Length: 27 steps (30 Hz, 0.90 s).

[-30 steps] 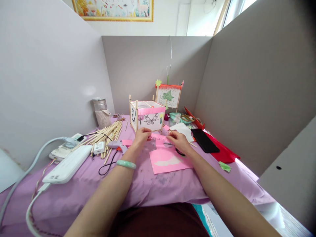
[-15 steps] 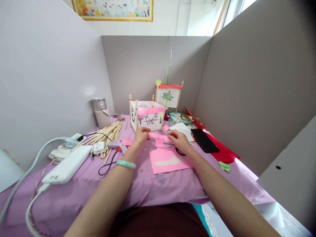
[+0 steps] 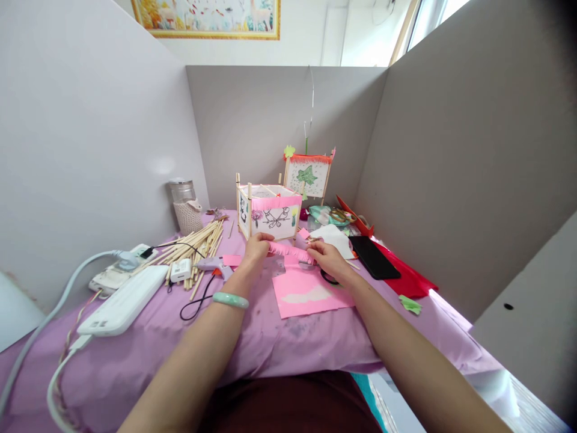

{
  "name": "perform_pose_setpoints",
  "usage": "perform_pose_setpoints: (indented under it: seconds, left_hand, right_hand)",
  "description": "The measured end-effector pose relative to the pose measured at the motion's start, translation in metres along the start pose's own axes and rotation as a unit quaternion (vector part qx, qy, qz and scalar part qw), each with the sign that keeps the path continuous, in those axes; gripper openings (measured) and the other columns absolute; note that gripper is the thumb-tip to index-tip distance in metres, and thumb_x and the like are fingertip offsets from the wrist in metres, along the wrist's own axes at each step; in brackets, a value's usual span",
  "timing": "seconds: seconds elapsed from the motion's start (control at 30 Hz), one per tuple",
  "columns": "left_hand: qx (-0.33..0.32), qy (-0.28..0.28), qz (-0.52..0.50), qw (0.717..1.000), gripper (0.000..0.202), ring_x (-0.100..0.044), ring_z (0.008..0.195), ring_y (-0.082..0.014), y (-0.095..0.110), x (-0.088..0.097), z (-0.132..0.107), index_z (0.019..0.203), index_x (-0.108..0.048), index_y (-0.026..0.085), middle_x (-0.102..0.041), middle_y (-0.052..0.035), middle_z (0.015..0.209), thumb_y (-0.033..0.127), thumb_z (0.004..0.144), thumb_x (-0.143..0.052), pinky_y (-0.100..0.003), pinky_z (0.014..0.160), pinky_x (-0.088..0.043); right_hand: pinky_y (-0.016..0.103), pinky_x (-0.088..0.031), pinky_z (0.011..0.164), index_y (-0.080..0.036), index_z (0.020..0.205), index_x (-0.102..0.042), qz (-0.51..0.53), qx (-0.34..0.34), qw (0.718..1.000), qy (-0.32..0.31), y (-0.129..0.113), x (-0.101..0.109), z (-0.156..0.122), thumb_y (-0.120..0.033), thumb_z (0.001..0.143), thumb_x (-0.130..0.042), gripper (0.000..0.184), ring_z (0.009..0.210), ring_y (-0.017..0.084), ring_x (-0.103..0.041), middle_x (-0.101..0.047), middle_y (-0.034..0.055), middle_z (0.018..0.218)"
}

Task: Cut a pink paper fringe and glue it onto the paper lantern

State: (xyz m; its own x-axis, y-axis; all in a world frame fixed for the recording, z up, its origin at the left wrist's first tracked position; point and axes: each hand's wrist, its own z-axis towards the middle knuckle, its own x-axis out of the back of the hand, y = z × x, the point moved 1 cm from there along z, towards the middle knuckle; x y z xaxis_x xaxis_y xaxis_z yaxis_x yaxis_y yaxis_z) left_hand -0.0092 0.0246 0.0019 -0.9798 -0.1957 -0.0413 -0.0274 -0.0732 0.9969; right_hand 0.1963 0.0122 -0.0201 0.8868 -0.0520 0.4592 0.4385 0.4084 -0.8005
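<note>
A pink fringed paper strip (image 3: 291, 251) stretches between both my hands, held just above the table. My left hand (image 3: 256, 248), with a green bangle on its wrist, pinches the strip's left end. My right hand (image 3: 328, 259) is closed on the right end. Directly behind the strip stands a small lantern box (image 3: 268, 212) of wooden sticks with drawn paper panels and a pink band on top. Under my hands lies a pink paper sheet (image 3: 310, 294) on the purple tablecloth (image 3: 279, 343).
A bundle of wooden sticks (image 3: 201, 245), a glue gun (image 3: 211, 264), a white charger (image 3: 181, 270) and a white power strip (image 3: 121, 307) lie at the left. A second lantern (image 3: 308, 174) stands at the back. A black phone (image 3: 374, 257) rests on red paper (image 3: 408, 278) at the right. Grey partitions enclose the desk.
Both hands lifted the pink fringed strip slightly and brought it closer to the lantern box; its right end is now a little lower. Everything else stayed put.
</note>
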Motion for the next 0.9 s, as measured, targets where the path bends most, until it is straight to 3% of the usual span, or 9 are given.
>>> perform_pose_setpoints:
  seconds: [0.23, 0.4, 0.7, 0.9]
  left_hand:
    - [0.012, 0.003, -0.007, 1.0, 0.024, -0.055, 0.063, -0.0151, 0.003, 0.0, -0.002, 0.074, -0.059, 0.015, -0.056, -0.0038, 0.067, 0.0, 0.055, -0.053, -0.03, 0.059, -0.053]
    - [0.017, -0.004, -0.018, 1.0, 0.024, -0.057, 0.063, -0.0146, 0.004, -0.001, -0.005, 0.075, -0.058, 0.014, -0.058, -0.0046, 0.068, -0.001, 0.058, -0.051, -0.029, 0.059, -0.054]
    - [0.054, -0.04, -0.088, 0.994, 0.005, -0.055, 0.053, -0.0113, 0.008, -0.002, -0.009, 0.083, -0.057, 0.013, -0.057, -0.0024, 0.067, 0.013, 0.08, -0.054, -0.031, 0.057, -0.056]
    - [0.04, -0.072, -0.062, 0.995, 0.018, -0.06, 0.058, -0.012, 0.009, -0.002, -0.013, 0.079, -0.056, 0.012, -0.06, -0.0022, 0.065, 0.004, 0.066, -0.066, -0.027, 0.06, -0.054]
  right_hand:
    - [0.025, -0.035, 0.053, -0.018, 0.072, -0.06, -0.002, -0.029, 1.0, 0.005, -0.005, 0.002, -0.003, -0.049, 0.085, -0.042, 0.039, 0.057, 0.014, -0.048, -0.054, -0.0008, 0.06]
    - [0.024, -0.037, 0.053, -0.018, 0.071, -0.059, 0.004, -0.02, 0.999, -0.031, -0.005, 0.001, -0.004, -0.042, 0.073, -0.06, 0.025, 0.059, 0.014, -0.05, -0.057, -0.0006, 0.065]
    - [0.024, -0.032, 0.053, -0.018, 0.062, -0.055, -0.017, -0.013, 1.0, 0.007, -0.009, 0.004, -0.004, -0.035, 0.07, -0.056, 0.018, 0.057, 0.012, -0.044, -0.051, -0.0026, 0.058]
    - [0.025, -0.033, 0.054, -0.019, 0.062, -0.054, -0.017, -0.013, 0.999, 0.029, -0.008, 0.005, -0.003, -0.036, 0.071, -0.055, 0.019, 0.057, 0.013, -0.046, -0.051, -0.0026, 0.057]
